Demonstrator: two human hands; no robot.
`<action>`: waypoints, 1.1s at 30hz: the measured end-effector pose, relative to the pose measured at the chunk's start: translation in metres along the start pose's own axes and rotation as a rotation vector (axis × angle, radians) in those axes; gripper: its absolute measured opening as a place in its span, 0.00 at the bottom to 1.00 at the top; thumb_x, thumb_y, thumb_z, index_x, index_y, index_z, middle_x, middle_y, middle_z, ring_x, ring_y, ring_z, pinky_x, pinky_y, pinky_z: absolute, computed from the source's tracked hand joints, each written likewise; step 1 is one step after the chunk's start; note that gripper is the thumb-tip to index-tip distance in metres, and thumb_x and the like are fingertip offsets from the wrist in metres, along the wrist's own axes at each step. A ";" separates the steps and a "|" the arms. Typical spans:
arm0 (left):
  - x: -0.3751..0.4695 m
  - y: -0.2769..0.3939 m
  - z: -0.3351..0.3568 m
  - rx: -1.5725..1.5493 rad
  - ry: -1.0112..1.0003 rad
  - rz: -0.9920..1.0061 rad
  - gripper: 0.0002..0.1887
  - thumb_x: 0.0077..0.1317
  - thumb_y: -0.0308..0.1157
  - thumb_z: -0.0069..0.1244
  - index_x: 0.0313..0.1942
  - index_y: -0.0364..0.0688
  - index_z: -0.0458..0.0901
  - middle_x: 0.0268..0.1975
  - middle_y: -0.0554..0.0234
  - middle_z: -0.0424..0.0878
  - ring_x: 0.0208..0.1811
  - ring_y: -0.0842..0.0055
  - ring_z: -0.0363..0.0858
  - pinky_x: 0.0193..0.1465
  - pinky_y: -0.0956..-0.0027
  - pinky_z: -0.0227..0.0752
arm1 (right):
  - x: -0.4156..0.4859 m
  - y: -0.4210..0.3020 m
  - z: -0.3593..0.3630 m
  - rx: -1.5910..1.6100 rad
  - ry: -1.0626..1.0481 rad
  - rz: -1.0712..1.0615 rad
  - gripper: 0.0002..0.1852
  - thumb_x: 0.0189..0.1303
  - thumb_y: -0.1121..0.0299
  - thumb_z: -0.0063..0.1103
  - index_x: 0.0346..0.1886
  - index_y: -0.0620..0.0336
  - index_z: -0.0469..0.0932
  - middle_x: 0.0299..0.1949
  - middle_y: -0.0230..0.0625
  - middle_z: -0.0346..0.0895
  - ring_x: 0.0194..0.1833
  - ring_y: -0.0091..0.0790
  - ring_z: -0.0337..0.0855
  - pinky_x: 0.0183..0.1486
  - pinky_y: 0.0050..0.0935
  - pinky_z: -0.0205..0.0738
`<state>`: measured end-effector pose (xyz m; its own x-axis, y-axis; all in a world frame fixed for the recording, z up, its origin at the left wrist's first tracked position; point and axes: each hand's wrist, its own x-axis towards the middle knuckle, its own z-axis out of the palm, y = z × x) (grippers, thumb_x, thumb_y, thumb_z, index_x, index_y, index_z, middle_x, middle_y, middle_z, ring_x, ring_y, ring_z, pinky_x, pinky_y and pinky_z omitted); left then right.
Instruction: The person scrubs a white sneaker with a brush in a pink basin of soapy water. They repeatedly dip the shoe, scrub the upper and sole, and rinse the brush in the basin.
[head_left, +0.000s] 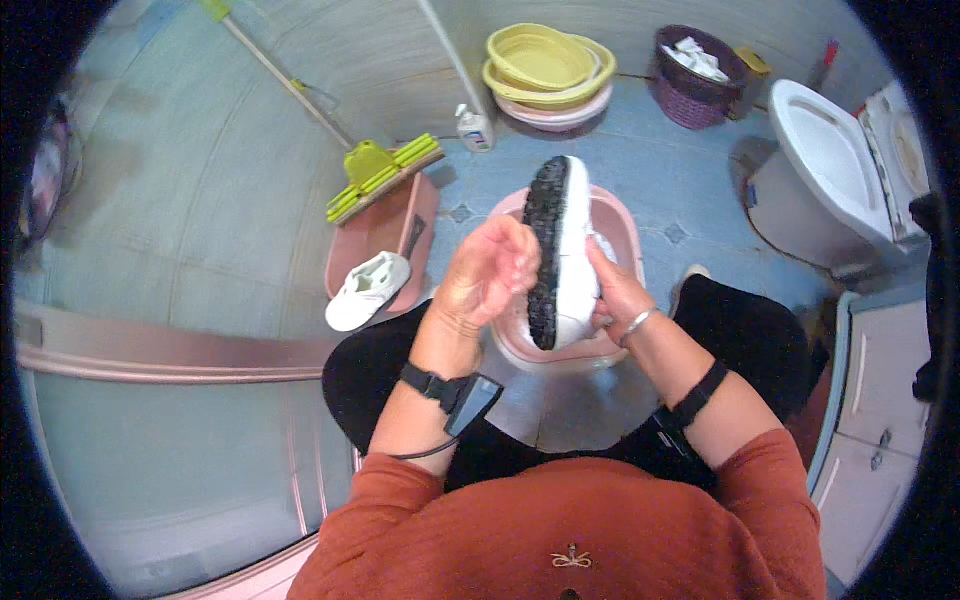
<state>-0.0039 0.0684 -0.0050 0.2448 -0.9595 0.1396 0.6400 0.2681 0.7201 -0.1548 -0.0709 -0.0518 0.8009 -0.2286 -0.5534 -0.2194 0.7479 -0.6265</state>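
Observation:
A white shoe with a black, rough-textured sole is tilted on its side above a pink plastic basin. My right hand grips the shoe's upper from the right, thumb on the near side. Against the sole's left edge, my left hand has its fingers curled; it is slightly blurred, and whether it holds anything small is not clear. Most of the basin's inside is hidden behind the shoe and hands. Left of my knee, a second white shoe rests on the rim of a pink bucket.
A green sponge mop lies across the bucket. Behind the basin are a pump bottle, stacked yellow and pink basins and a purple wastebasket. To the right stand a toilet and a white cabinet.

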 end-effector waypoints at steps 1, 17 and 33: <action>0.000 0.000 -0.003 0.179 0.200 -0.054 0.23 0.61 0.51 0.63 0.38 0.43 0.72 0.31 0.70 0.69 0.31 0.84 0.67 0.31 0.80 0.64 | -0.001 0.001 0.002 -0.039 0.065 -0.015 0.29 0.66 0.40 0.55 0.50 0.59 0.80 0.37 0.30 0.81 0.31 0.23 0.76 0.32 0.23 0.68; 0.010 -0.048 -0.024 0.628 0.721 -0.228 0.25 0.61 0.53 0.63 0.42 0.44 0.71 0.37 0.68 0.75 0.37 0.82 0.72 0.40 0.74 0.70 | -0.012 0.008 0.028 -0.057 0.235 -0.232 0.23 0.63 0.45 0.63 0.43 0.57 0.78 0.24 0.22 0.73 0.16 0.15 0.59 0.16 0.21 0.46; -0.003 -0.026 -0.037 0.324 0.672 -0.019 0.14 0.73 0.42 0.50 0.31 0.44 0.73 0.23 0.70 0.71 0.26 0.79 0.70 0.30 0.73 0.63 | -0.009 0.007 0.015 -0.056 0.197 -0.134 0.23 0.63 0.48 0.63 0.45 0.60 0.80 0.27 0.25 0.76 0.19 0.18 0.65 0.20 0.22 0.53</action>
<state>0.0060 0.0677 -0.0492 0.6950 -0.6758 -0.2457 0.4270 0.1130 0.8971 -0.1554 -0.0545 -0.0424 0.7021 -0.4447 -0.5561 -0.1531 0.6684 -0.7279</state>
